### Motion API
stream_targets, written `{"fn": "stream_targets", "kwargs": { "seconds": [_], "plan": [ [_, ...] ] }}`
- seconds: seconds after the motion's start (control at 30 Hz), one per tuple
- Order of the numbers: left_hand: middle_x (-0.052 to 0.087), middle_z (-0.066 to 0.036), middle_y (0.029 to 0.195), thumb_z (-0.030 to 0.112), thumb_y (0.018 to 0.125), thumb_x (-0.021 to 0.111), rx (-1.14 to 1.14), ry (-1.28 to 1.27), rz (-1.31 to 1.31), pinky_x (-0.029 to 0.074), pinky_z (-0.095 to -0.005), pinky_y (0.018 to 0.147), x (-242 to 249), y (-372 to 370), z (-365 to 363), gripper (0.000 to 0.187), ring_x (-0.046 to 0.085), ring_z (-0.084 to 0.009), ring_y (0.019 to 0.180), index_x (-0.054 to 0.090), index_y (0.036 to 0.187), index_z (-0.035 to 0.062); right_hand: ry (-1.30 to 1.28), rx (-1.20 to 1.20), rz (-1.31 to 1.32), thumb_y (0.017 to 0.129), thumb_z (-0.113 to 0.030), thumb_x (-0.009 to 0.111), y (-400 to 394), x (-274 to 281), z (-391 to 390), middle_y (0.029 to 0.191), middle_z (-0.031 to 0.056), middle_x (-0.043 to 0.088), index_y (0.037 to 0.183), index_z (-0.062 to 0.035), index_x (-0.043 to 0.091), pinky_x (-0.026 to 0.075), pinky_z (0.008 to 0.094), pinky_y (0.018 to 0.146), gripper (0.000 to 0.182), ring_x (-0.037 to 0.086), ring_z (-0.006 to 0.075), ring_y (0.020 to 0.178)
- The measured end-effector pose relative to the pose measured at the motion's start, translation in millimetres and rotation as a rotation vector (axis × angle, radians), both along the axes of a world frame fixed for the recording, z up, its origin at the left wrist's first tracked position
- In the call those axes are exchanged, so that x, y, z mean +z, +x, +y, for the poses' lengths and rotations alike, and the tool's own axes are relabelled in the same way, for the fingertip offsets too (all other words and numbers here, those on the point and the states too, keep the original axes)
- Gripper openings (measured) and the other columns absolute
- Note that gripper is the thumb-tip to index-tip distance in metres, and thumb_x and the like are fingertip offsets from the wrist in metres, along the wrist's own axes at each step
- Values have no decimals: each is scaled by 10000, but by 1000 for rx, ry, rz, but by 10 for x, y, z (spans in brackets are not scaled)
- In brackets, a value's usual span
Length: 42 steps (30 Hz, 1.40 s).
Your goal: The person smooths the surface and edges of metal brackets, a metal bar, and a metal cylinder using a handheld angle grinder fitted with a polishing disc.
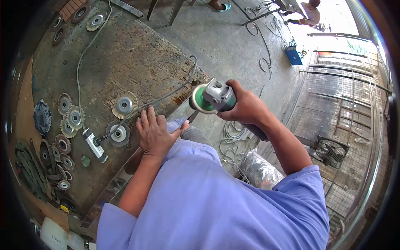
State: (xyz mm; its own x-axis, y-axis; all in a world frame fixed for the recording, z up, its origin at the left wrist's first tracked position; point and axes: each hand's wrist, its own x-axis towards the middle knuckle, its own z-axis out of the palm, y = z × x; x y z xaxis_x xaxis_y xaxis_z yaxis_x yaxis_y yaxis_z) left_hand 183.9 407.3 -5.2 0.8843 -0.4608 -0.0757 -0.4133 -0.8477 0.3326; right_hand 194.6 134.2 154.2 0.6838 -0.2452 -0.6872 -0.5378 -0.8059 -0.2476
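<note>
My right hand (246, 102) is wrapped round an angle grinder (221, 95), held up off the corner of the worn bench. A green disc with a pale rim (202, 99) is fitted to the grinder's head. My left hand (155, 132) lies with fingers stretched out at the bench's edge, beside a grey cable (166, 95). Under and beside that hand runs a shiny metal strip (116, 186) along the edge, partly hidden by my arm. Close to the left fingers are a worn flap disc (125, 105) and a grey disc (118, 133).
A second power tool (95, 146) lies on the bench (125, 58) among several abrasive discs. Coiled cables (233, 139), a plastic-wrapped bundle (262, 171), a fan (331, 152) and a blue case (293, 55) are on the floor side. Another person (310, 14) is at the far right.
</note>
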Motion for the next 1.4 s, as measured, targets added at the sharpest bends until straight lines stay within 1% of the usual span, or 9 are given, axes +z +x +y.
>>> {"fn": "stream_targets", "kwargs": {
  "seconds": [0.43,0.53,0.63,0.73,0.97,1.07,1.13,1.3,1.4],
  "plan": [
    [525,-244,1437,555,683,826,-1,-13,-46,349,-595,1101,-50,-11,15,690,478,-440,1349,596,1085,43,56,-109,-131,666,-333,862,-271,-119,160,1020,278,719,1426,-69,443,567,474,842,908,714,444,958],
    [598,-235,1331,624,854,678,-37,-128,-171,376,-584,1075,-28,9,45,610,530,-427,1287,583,1026,46,105,-127,-116,667,-329,879,-512,-145,428,1055,282,713,1442,-72,433,547,446,896,930,715,421,1012],
    [597,-209,1319,402,886,647,-106,-507,-115,369,-552,1084,-91,28,258,450,537,-413,1265,566,1143,41,74,-206,-124,660,-344,890,-684,-220,449,1040,274,711,1444,-71,419,545,444,912,955,711,421,1013],
    [593,-197,1301,271,866,593,-80,-639,-141,364,-537,1086,-96,29,284,431,549,-405,1241,556,1220,28,47,-327,-212,666,-360,897,-693,-282,317,1030,276,709,1419,-58,418,551,438,889,942,718,405,998],
    [499,-224,1352,469,996,492,6,-1033,-6,421,-519,1059,-224,18,356,629,514,-368,1260,434,1391,-16,189,-188,-215,676,-408,873,-885,-319,972,1020,276,713,1449,-88,402,564,495,854,960,706,450,971],
    [401,-223,1445,503,1038,415,56,-1466,317,406,-494,1132,-212,-36,264,680,424,-334,1360,353,1445,-38,165,-167,-187,664,-391,872,-935,-343,934,1032,263,714,1436,-109,412,561,496,851,941,705,446,977],
    [380,-218,1449,521,1043,404,46,-1398,295,398,-483,1146,-167,-27,285,696,418,-326,1359,338,1450,-40,67,-184,-154,660,-390,874,-814,-266,726,1036,263,715,1429,-102,416,560,498,853,940,705,443,983],
    [444,-188,1337,590,997,488,108,-1420,274,574,-371,818,-174,4,288,796,623,-244,977,342,1472,-31,-55,-182,-170,667,-355,880,-559,-202,537,1052,279,713,1468,-98,422,553,474,875,957,714,424,993],
    [452,-199,1335,592,1001,472,154,-1442,274,560,-366,824,-160,-22,284,795,624,-247,972,341,1477,-31,13,24,-96,660,-414,879,-584,-213,831,1012,257,719,1477,-125,397,570,505,823,992,711,429,962]
  ]
}}
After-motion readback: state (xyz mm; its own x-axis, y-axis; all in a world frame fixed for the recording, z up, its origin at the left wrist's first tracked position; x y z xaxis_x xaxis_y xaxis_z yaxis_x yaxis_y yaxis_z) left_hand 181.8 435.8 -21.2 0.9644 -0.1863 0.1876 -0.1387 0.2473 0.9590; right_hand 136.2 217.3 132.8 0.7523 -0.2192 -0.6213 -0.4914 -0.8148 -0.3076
